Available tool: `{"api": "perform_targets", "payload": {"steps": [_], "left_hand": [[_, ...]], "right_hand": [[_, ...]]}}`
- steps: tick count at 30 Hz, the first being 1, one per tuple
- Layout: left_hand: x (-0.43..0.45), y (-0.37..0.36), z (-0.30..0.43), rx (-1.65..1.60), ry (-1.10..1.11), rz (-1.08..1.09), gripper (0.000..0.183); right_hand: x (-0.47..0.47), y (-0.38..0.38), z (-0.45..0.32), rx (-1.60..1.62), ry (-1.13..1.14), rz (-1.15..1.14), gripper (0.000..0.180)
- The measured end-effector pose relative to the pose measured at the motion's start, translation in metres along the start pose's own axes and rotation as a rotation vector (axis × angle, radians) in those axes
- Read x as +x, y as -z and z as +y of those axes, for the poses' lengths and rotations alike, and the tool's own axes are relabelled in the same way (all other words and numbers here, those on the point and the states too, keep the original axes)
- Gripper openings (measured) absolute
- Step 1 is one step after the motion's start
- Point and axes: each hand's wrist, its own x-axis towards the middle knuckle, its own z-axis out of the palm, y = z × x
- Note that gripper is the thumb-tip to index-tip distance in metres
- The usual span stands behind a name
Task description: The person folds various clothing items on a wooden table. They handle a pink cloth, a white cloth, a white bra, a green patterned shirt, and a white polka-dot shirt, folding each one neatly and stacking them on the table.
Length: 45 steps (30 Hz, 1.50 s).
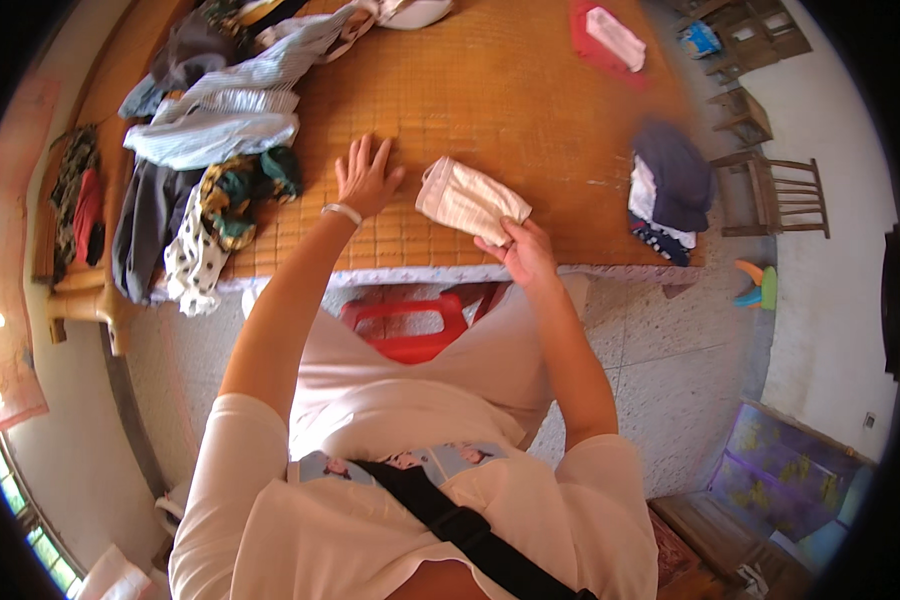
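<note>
My right hand [526, 249] grips the near right corner of a folded pale pink cloth garment [471, 198], thumb on top. The garment makes a flat oblong bundle with a band at its far left end and a small loop at that corner. My left hand [365, 180] is spread palm down over the bamboo sleeping mat [420, 97], fingers pointing away from me, a bracelet [343, 214] on its wrist. It holds nothing and is apart from the garment. Left of it, a green and yellow patterned cloth [232, 196] lies crumpled.
A heap of loose clothes, with a striped shirt [225, 112], covers the mat's left side. Dark folded clothes [671, 180] are stacked at the right edge. A pink folded cloth [615, 37] lies on red fabric at the far right. Beyond stands a wooden chair [765, 196].
</note>
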Motion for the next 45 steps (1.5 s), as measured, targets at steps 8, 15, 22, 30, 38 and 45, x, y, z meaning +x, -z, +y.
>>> {"api": "perform_targets", "payload": {"steps": [8,15,22,30,38,45], "left_hand": [[0.013,0.025,0.011,0.084,0.095,-0.442,0.069],[0.019,0.032,0.014,0.05,0.107,-0.536,0.07],[0.022,0.038,0.018,0.046,0.109,-0.544,0.07],[0.018,0.037,0.014,0.056,0.126,-0.493,0.071],[0.016,0.034,0.013,0.017,0.118,-0.443,0.074],[0.01,0.023,0.003,0.092,0.003,-0.34,0.067]], "right_hand": [[0.039,-0.01,-0.104,0.086,0.259,0.15,0.021],[0.145,-0.022,-0.303,0.109,0.822,0.247,0.017],[0.19,-0.041,-0.363,0.093,0.703,0.319,0.04],[0.17,-0.09,-0.154,-0.104,0.254,0.037,0.026],[0.143,-0.172,-0.021,-0.25,0.021,-0.302,0.027],[0.126,-0.281,0.047,-0.537,0.257,-0.663,0.055]]}}
